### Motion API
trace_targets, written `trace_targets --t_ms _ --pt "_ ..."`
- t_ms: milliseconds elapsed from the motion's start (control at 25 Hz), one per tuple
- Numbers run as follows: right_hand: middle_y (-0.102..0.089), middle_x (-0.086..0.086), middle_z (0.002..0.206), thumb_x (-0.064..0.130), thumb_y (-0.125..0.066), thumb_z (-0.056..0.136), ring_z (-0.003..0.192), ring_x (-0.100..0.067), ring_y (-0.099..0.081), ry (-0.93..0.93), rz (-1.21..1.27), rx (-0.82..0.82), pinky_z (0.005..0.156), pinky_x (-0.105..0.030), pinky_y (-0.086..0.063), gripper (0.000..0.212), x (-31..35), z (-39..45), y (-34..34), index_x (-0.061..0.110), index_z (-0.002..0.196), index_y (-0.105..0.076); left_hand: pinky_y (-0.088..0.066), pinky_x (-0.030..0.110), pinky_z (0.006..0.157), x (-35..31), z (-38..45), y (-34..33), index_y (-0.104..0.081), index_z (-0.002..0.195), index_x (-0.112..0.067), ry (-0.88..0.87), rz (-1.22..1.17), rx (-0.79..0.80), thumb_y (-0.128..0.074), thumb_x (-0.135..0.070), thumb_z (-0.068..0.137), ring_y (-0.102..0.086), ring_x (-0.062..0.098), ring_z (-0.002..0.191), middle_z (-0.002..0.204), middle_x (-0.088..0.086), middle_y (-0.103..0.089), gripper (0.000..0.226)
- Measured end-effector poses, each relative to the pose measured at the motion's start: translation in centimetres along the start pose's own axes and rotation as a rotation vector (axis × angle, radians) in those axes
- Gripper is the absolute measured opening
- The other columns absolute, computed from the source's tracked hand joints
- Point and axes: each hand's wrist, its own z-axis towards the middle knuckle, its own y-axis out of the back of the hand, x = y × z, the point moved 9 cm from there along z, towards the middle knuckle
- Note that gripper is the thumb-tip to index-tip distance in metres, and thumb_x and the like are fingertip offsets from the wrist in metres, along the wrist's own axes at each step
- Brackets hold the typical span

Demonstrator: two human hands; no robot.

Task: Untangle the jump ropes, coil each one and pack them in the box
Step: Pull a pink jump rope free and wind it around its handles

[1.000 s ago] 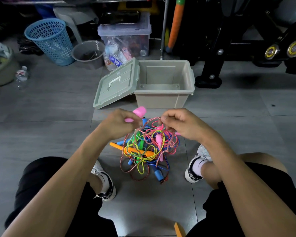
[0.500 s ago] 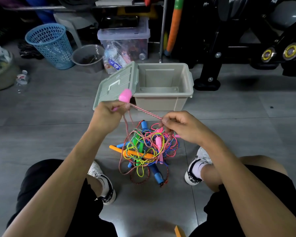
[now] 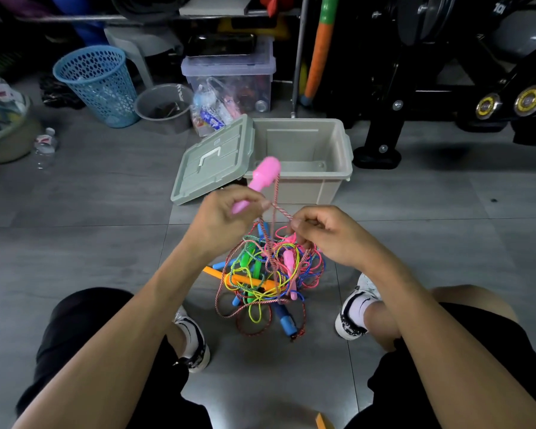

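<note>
A tangle of jump ropes (image 3: 268,278) lies on the grey floor between my feet, with pink, orange, green and blue handles among yellow, pink, red and blue cords. My left hand (image 3: 222,218) grips a pink handle (image 3: 262,176) lifted above the pile. Its red-and-white braided cord (image 3: 279,209) runs down to my right hand (image 3: 325,233), which pinches the cord just above the tangle. Behind the pile stands the open beige box (image 3: 344,168), with its green-grey lid (image 3: 212,159) leaning against its left side.
A blue mesh basket (image 3: 98,83), a grey tub (image 3: 164,103) and a clear storage bin (image 3: 229,78) stand at the back left. Black exercise equipment (image 3: 446,72) fills the back right. A plastic bottle (image 3: 45,144) lies at the left. My two shoes flank the pile.
My left hand raised the pink handle out of the pile, drawing a length of braided cord free, then came back toward my right hand. The right hand stayed over the tangle.
</note>
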Motion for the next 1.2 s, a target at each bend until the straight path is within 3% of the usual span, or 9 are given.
trace_targets --t_ms 120,240,320,480,600,720,880,1040,1200 --pt "-0.066 0.006 0.069 0.029 -0.049 0.099 0.067 -0.008 -0.062 -0.094 -0.068 0.049 0.075 -0.044 -0.051 0.026 -2.0 0.0 0.0 0.024 0.081 -0.068 -0.036 0.01 0.052 0.2 0.5 2.9 -0.071 0.084 -0.016 0.002 -0.114 -0.189 -0.068 -0.017 0.089 -0.047 0.003 0.055 0.065 -0.01 -0.064 0.006" --pt "-0.066 -0.001 0.071 0.022 -0.047 0.101 0.068 -0.019 -0.058 -0.146 -0.148 0.013 0.074 -0.05 -0.052 0.03 -2.7 -0.2 0.9 0.023 0.077 -0.065 -0.03 0.012 0.046 2.4 0.7 4.9 -0.069 0.079 -0.019 0.148 -0.162 -0.33 -0.067 -0.02 0.09 -0.037 0.001 0.046 0.055 -0.014 -0.051 0.011" --pt "-0.064 0.006 0.066 0.021 -0.049 0.101 0.064 -0.012 -0.058 -0.069 -0.115 -0.099 0.068 -0.042 -0.052 0.03 -1.2 -0.2 2.1 0.024 0.075 -0.065 -0.033 0.013 0.046 4.3 0.7 4.5 -0.07 0.075 -0.021 0.296 -0.106 -0.293 -0.067 -0.019 0.089 -0.04 0.003 0.05 0.061 -0.009 -0.055 0.014" --pt "-0.063 0.007 0.065 0.019 -0.053 0.098 0.063 -0.005 -0.059 0.117 0.002 -0.279 0.065 -0.021 -0.047 0.026 2.6 -1.0 4.3 0.029 0.079 -0.068 -0.04 0.02 0.068 7.1 0.2 2.3 -0.073 0.08 -0.019 0.49 0.123 -0.103 -0.063 -0.018 0.091 -0.054 0.015 0.074 0.089 0.002 -0.063 0.015" --pt "-0.066 0.006 0.067 0.017 -0.065 0.092 0.067 -0.011 -0.061 0.113 -0.089 -0.404 0.066 -0.023 -0.047 0.017 2.9 -1.6 5.9 0.026 0.081 -0.073 -0.04 0.018 0.058 7.0 0.3 3.6 -0.071 0.078 -0.023 0.501 0.187 -0.16 -0.054 -0.011 0.092 -0.055 0.011 0.067 0.088 0.0 -0.065 0.025" --pt "-0.07 0.006 0.071 0.011 -0.074 0.083 0.063 -0.005 -0.06 0.088 -0.257 -0.463 0.063 -0.011 -0.044 0.004 2.3 -1.9 6.8 0.015 0.082 -0.077 -0.038 0.008 0.047 6.2 0.4 4.4 -0.069 0.073 -0.024 0.452 0.189 -0.186 -0.05 -0.007 0.091 -0.052 0.006 0.061 0.077 -0.008 -0.062 0.031" --pt "-0.066 0.013 0.072 0.015 -0.074 0.081 0.062 0.003 -0.059 -0.166 -0.349 -0.285 0.056 -0.007 -0.04 0.016 -1.9 -0.8 5.4 0.029 0.075 -0.067 -0.034 0.009 0.048 3.3 0.6 2.5 -0.066 0.075 -0.024 0.243 0.235 -0.017 -0.055 -0.015 0.095 -0.048 0.011 0.057 0.068 0.0 -0.058 0.025" --pt "-0.06 0.009 0.121 0.029 -0.068 0.088 0.103 -0.008 -0.059 -0.189 -0.195 -0.039 0.088 -0.027 -0.049 0.043 -2.6 0.3 1.3 0.035 0.128 -0.055 -0.042 0.029 0.074 -0.4 -0.1 0.7 -0.071 0.084 -0.01 -0.076 0.305 0.1 -0.057 -0.009 0.094 -0.059 0.024 0.079 0.084 0.011 -0.067 0.018" --pt "-0.071 0.006 0.109 0.023 -0.065 0.093 0.101 -0.008 -0.064 -0.026 -0.035 0.035 0.096 -0.032 -0.049 0.019 -0.1 1.1 -1.0 0.039 0.102 -0.066 -0.044 0.035 0.071 -1.3 -0.7 -0.6 -0.071 0.085 -0.005 -0.221 0.359 0.183 -0.06 -0.004 0.091 -0.058 0.027 0.077 0.082 0.011 -0.065 0.013"
